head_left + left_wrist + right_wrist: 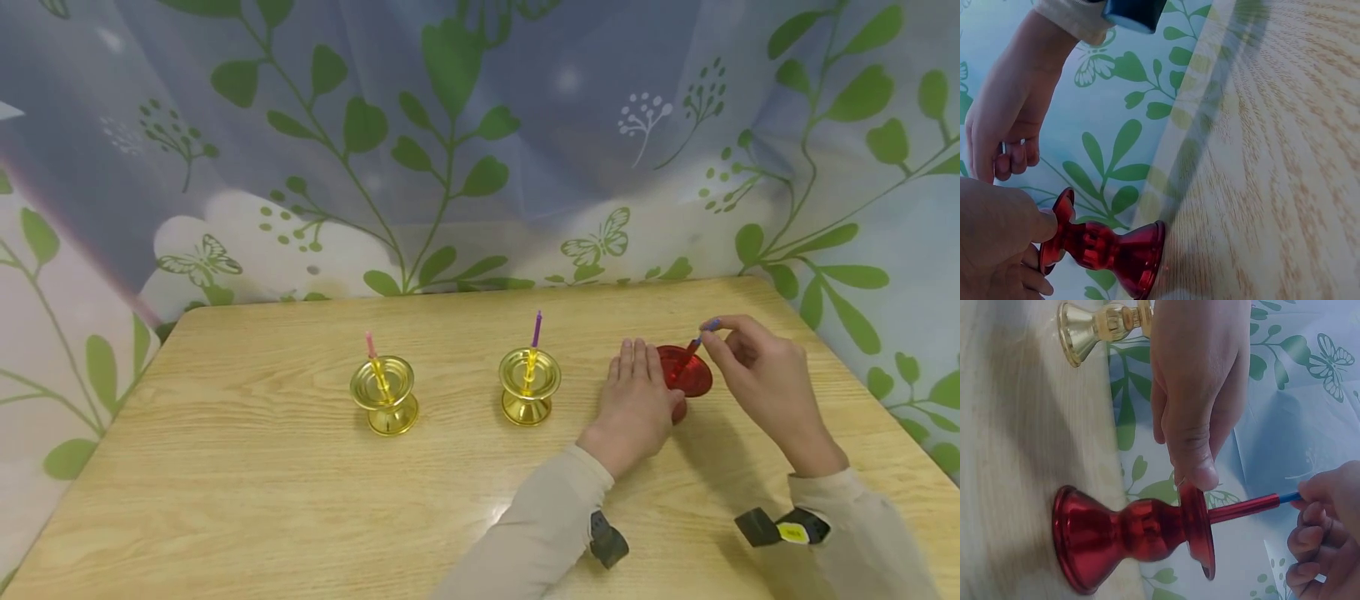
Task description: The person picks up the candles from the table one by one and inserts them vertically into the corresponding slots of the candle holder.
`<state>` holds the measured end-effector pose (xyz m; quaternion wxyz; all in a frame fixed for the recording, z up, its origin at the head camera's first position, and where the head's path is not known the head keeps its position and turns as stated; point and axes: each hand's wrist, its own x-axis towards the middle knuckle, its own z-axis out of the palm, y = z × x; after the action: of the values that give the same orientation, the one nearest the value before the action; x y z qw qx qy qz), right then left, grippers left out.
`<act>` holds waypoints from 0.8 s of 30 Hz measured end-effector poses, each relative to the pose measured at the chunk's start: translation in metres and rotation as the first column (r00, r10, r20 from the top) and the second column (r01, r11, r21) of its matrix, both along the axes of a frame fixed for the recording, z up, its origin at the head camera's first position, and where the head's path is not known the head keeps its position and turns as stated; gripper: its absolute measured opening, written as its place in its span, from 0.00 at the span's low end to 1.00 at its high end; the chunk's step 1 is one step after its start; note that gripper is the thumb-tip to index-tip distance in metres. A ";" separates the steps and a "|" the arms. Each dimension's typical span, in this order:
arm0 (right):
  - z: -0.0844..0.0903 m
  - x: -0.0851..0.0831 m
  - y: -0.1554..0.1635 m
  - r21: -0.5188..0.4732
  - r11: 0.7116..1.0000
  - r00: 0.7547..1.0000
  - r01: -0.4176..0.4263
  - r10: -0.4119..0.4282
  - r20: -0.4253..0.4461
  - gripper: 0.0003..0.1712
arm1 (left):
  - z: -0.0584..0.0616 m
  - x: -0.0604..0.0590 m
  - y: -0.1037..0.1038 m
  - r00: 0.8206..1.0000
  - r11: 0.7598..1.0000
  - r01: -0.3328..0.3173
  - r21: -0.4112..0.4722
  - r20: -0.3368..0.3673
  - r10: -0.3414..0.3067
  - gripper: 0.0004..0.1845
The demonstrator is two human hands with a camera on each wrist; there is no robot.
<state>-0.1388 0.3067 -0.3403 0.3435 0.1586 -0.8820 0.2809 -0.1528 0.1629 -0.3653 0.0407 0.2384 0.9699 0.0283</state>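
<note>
A red metallic candle holder stands upright on the table at the right, its narrow tube rising from the dish. My left hand holds it by the dish, the thumb over the rim in the right wrist view and the fingers along the far side. With thumb and fingertips, my right hand pinches a thin blue candle. The candle's lower end meets the mouth of the red tube, in line with it. Fingers cover the candle's upper part in the right wrist view.
Two gold candle holders stand to the left on the wooden table. The middle holder bears a purple candle; the far left holder bears a pink candle. A leaf-patterned cloth hangs behind the table.
</note>
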 end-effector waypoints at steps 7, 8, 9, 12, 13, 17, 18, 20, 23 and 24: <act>0.000 -0.006 -0.002 0.030 0.999 1.000 0.024 -0.024 -0.001 0.04 | 0.000 0.001 0.000 1.000 1.000 0.008 -0.002 -0.021 -0.008 0.36; 0.000 -0.006 -0.002 0.030 0.999 1.000 0.026 -0.026 -0.001 0.04 | 0.000 0.001 0.000 1.000 1.000 0.007 -0.005 -0.023 -0.008 0.36; 0.000 -0.006 -0.002 0.029 0.999 1.000 0.027 -0.027 -0.002 0.04 | 0.000 0.001 0.000 1.000 1.000 0.008 -0.007 -0.026 -0.008 0.36; 0.000 -0.007 -0.002 0.023 1.000 1.000 0.020 -0.020 0.000 0.04 | 0.000 0.001 0.000 1.000 1.000 0.008 -0.005 -0.025 -0.008 0.36; -0.001 -0.007 -0.001 0.024 1.000 1.000 0.020 -0.020 0.001 0.04 | 0.000 0.001 -0.001 1.000 1.000 0.008 -0.005 -0.020 -0.008 0.36; -0.002 -0.006 0.000 0.025 0.999 1.000 0.020 -0.020 0.003 0.04 | -0.001 0.002 -0.001 1.000 1.000 0.009 0.008 0.002 -0.009 0.36; -0.002 -0.006 0.000 0.026 0.999 1.000 0.021 -0.021 0.003 0.04 | -0.001 0.002 -0.001 1.000 1.000 0.009 0.007 0.006 -0.009 0.36; -0.003 -0.006 0.000 0.028 0.999 1.000 0.017 -0.017 0.004 0.04 | -0.001 0.002 -0.001 1.000 1.000 0.008 0.010 0.001 -0.008 0.36; -0.003 -0.007 0.000 0.047 0.999 1.000 0.012 -0.012 -0.002 0.04 | -0.001 0.002 -0.002 1.000 1.000 0.004 0.006 -0.006 -0.004 0.36; -0.003 -0.008 0.000 0.054 0.998 1.000 0.011 -0.011 -0.005 0.05 | -0.001 0.002 -0.002 1.000 1.000 0.003 0.004 -0.005 -0.003 0.36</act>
<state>-0.1466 0.3065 -0.3434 0.3427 0.1636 -0.8894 0.2546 -0.1513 0.1609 -0.3663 0.0379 0.2399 0.9696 0.0297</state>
